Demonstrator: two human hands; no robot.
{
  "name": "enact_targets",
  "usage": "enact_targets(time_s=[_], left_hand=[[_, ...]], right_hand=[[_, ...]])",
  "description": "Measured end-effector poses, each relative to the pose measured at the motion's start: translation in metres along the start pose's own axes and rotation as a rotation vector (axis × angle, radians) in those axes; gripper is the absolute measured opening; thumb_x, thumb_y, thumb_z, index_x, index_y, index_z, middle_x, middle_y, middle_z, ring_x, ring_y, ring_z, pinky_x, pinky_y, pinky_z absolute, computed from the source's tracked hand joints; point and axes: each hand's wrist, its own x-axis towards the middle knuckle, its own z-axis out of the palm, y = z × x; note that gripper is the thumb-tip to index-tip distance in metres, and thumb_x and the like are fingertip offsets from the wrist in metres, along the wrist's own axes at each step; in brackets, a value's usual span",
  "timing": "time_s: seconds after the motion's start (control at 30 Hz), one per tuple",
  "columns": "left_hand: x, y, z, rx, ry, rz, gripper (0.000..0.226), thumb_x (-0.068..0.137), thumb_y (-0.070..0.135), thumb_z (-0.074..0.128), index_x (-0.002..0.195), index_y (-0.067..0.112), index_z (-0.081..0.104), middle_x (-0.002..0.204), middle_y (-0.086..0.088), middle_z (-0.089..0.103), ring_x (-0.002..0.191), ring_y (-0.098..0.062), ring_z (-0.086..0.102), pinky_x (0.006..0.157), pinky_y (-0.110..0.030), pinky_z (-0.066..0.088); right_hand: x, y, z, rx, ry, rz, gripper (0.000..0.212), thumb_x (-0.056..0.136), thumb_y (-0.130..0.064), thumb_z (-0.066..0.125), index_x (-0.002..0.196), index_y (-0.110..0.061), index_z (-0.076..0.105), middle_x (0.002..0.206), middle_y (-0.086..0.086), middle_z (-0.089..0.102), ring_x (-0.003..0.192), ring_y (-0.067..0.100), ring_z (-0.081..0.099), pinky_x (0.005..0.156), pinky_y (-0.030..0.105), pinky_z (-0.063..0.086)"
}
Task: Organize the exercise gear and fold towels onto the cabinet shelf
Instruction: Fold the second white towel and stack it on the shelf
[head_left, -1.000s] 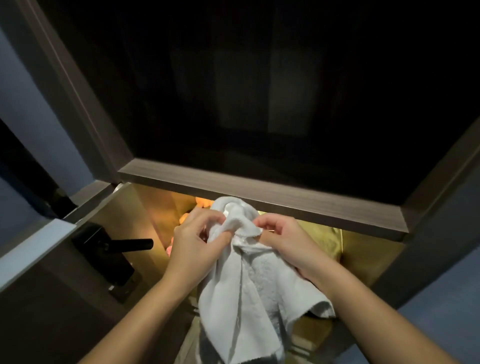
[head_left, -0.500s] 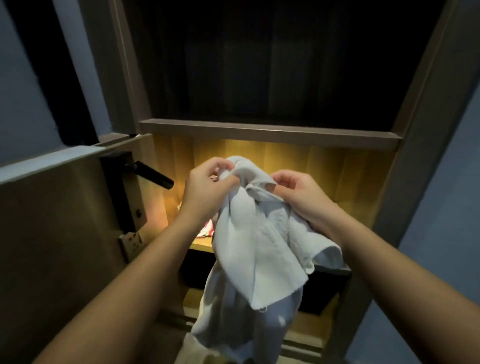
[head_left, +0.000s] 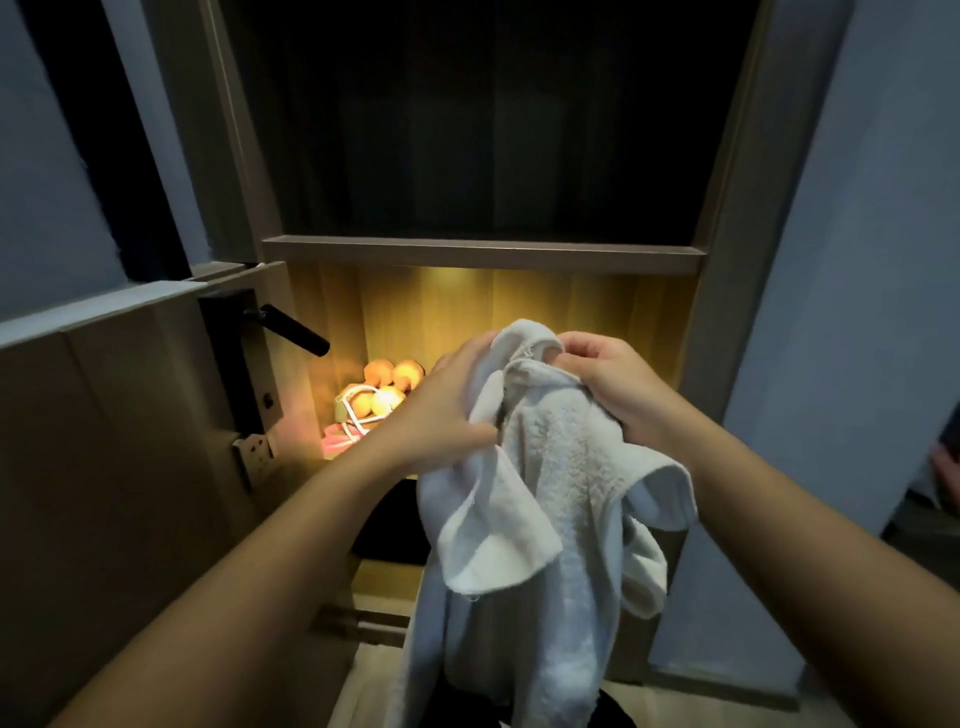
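Head cam: left hand + right hand both grip white towel, bunched, tail hanging low in front of lit shelf. Dumbbells behind, on shelf's left. Risk: edges not found, fold ends up lopsided.

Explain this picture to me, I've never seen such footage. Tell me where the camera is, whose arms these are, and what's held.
There is no machine here. A person wears one wide-angle camera on the head, looking forward and down, so the two bare arms are their own. The left hand and right hand both grip a crumpled white towel, which hangs down unfolded. Ahead stands a cabinet. At the left side of its lit compartment lie orange rounded gear, a white cord and a pink item. A dark door handle shows at the left.
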Motion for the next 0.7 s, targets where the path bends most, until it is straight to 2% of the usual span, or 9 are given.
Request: enact_targets(time_s=[0.07,0.17,0.27,0.33,0.37,0.47,0.57,0.7], left_hand=[[0.005,0.007,-0.013,-0.111,-0.06,-0.032,0.06,0.072,0.008,0.06,0.124,0.038,0.053,0.111,0.019,0.062,0.097,0.002,0.06,0.073,-0.013,0.048],[0.012,0.013,-0.036,-0.265,-0.154,-0.09,0.031,0.082,0.006,0.055,0.097,0.028,0.07,0.083,0.011,0.069,0.074,-0.002,0.061,0.062,-0.014,0.046],[0.008,0.008,-0.035,-0.196,-0.299,-0.168,0.03,0.079,0.014,0.053,0.101,0.018,0.073,0.073,0.011,0.066,0.064,-0.004,0.055,0.056,-0.013,0.041],[0.0,-0.009,-0.018,-0.008,-0.382,-0.187,0.026,0.088,0.011,0.055,0.108,0.016,0.07,0.081,0.011,0.067,0.072,-0.003,0.057,0.06,-0.011,0.043],[-0.006,-0.022,-0.006,0.076,-0.422,-0.195,0.025,0.092,0.008,0.054,0.11,0.017,0.069,0.091,0.007,0.068,0.081,-0.004,0.058,0.067,-0.012,0.045],[-0.028,-0.059,0.03,0.175,-0.568,-0.247,0.023,0.096,0.014,0.057,0.115,0.02,0.068,0.111,0.002,0.067,0.101,-0.007,0.059,0.092,-0.026,0.047],[-0.049,-0.088,0.061,0.146,-0.587,-0.272,0.016,0.093,0.018,0.06,0.104,0.025,0.07,0.103,0.007,0.067,0.098,-0.007,0.061,0.09,-0.029,0.05],[-0.057,-0.11,0.081,0.046,-0.433,-0.279,0.013,0.093,0.013,0.061,0.09,0.023,0.069,0.092,0.005,0.067,0.088,-0.009,0.062,0.077,-0.025,0.048]], right_hand=[[-0.003,-0.007,-0.014,-0.021,-0.053,0.047,0.013,0.096,-0.009,0.057,0.091,-0.011,0.069,0.073,0.0,0.069,0.062,0.01,0.066,0.055,0.022,0.053],[-0.004,-0.015,-0.035,-0.116,-0.221,0.159,0.015,0.099,-0.016,0.052,0.1,-0.009,0.066,0.081,0.002,0.065,0.071,0.012,0.064,0.066,0.025,0.052],[-0.007,0.005,-0.043,-0.068,-0.365,0.311,0.026,0.1,-0.013,0.046,0.119,-0.001,0.06,0.091,0.006,0.062,0.079,0.016,0.06,0.072,0.026,0.052],[-0.015,0.038,-0.041,-0.23,-0.403,0.351,0.023,0.101,-0.007,0.042,0.117,-0.003,0.059,0.093,0.006,0.058,0.08,0.015,0.056,0.076,0.026,0.049],[-0.021,0.061,-0.04,-0.281,-0.407,0.402,0.019,0.102,-0.009,0.044,0.111,-0.005,0.059,0.094,0.006,0.058,0.081,0.016,0.055,0.079,0.029,0.047],[-0.049,0.133,-0.033,-0.357,-0.488,0.578,0.013,0.098,-0.021,0.055,0.092,-0.016,0.066,0.091,0.005,0.062,0.087,0.019,0.058,0.083,0.036,0.046],[-0.07,0.179,-0.023,-0.37,-0.478,0.59,0.011,0.094,-0.027,0.061,0.085,-0.023,0.065,0.088,0.0,0.062,0.085,0.016,0.056,0.081,0.034,0.044],[-0.072,0.192,-0.021,-0.445,-0.422,0.504,0.012,0.089,-0.038,0.065,0.09,-0.027,0.068,0.09,-0.004,0.067,0.082,0.007,0.061,0.075,0.025,0.047]])
